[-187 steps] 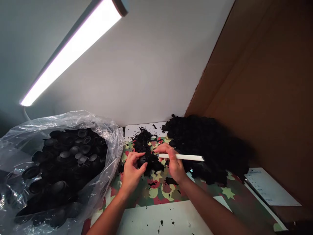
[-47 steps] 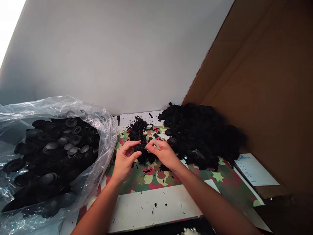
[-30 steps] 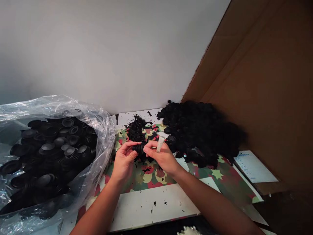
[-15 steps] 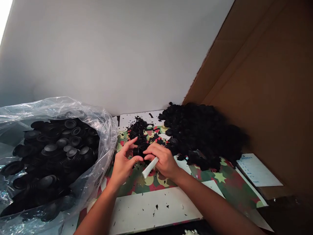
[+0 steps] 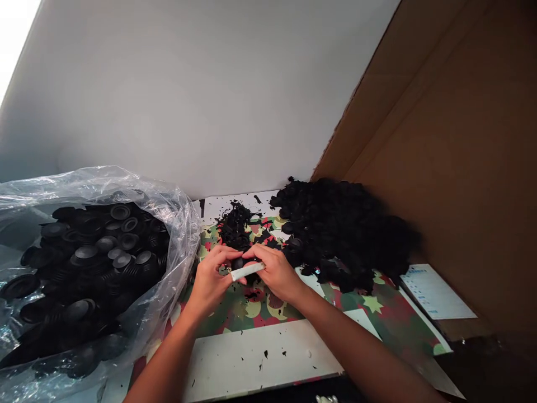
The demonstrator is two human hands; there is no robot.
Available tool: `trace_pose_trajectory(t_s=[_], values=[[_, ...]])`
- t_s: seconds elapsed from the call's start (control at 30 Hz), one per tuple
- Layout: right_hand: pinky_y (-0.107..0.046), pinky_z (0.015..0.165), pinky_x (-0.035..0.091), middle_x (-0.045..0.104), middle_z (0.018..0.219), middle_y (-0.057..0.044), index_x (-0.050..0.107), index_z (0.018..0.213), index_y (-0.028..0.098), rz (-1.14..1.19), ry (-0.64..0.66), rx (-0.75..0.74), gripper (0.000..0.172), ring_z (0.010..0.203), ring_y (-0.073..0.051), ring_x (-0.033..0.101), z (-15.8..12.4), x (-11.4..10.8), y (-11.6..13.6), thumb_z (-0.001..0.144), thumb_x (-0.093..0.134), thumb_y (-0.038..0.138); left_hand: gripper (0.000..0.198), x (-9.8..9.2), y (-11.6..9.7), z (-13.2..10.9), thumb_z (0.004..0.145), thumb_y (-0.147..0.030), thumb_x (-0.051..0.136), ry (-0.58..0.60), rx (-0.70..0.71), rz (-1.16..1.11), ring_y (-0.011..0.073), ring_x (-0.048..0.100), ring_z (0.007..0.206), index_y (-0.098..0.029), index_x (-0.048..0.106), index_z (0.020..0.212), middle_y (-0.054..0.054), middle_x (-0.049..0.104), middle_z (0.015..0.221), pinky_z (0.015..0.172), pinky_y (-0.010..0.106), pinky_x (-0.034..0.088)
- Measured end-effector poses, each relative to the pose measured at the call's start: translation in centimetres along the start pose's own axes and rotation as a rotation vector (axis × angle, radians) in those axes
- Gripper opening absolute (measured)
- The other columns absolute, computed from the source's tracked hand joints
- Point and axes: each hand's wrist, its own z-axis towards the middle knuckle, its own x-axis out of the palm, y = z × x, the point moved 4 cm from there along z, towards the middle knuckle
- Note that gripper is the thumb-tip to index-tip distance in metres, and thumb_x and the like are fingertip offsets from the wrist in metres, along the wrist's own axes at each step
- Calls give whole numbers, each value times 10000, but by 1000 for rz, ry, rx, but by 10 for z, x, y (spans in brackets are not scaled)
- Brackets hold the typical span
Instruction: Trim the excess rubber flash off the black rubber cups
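My left hand (image 5: 212, 280) is closed around a small black rubber bellows (image 5: 237, 263), partly hidden behind the fingers. Against it, from the right, my right hand (image 5: 279, 274) is curled, its fingertips meeting those of the left hand. A white stick-like handle (image 5: 246, 272) is tucked in the right hand and points left across the bellows; whatever tool end it has is out of sight. Just beyond both hands lies a heap of black rubber scraps (image 5: 235, 224) on a camouflage-patterned sheet (image 5: 251, 308).
At left, a clear plastic bag (image 5: 184, 224) holds many black rubber bellows (image 5: 86, 254). A large pile of black rubber pieces (image 5: 335, 235) sits at right against a cardboard wall (image 5: 440, 168). A printed label sheet (image 5: 438, 294) lies beside it. White board (image 5: 235, 358) with black crumbs is nearest me.
My hands have drawn together around the bellows. The white handle has swung from pointing down toward me to lying nearly level, and the view has shifted slightly.
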Motion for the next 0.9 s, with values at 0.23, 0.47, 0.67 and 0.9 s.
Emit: trace_pose_trajectory(t_s=[0.23, 0.47, 0.67, 0.9], values=[[-273, 668, 407, 645, 798, -23, 538, 810, 213, -310, -34, -128, 209, 716, -176, 596, -3, 6, 12, 972, 474, 98, 234, 10, 23, -6, 715, -398, 809, -73, -200, -342, 251, 646, 867, -205, 775, 843, 84, 724, 878, 805, 341, 492], [-301, 667, 362, 692, 830, -43, 548, 919, 210, -612, 45, -46, 166, 708, -196, 598, -1, 17, 11, 981, 480, 73, 128, 10, 19, -7, 755, -340, 771, -199, -101, -217, 243, 630, 966, -217, 751, 783, 75, 707, 958, 891, 342, 470], [-286, 645, 337, 684, 764, 0, 537, 918, 220, -508, 163, -94, 134, 633, -164, 587, 3, 24, 8, 998, 489, 122, 150, 7, 32, -6, 745, -343, 766, -223, -233, -243, 201, 615, 771, -201, 754, 792, 39, 704, 790, 751, 299, 469], [-300, 633, 318, 634, 674, -3, 507, 804, 217, -601, 115, -164, 206, 560, -157, 509, -5, 31, 20, 965, 473, 93, 343, 22, 42, -6, 578, -435, 890, -319, -473, -673, 114, 545, 599, -174, 698, 690, -9, 647, 672, 590, 231, 443]])
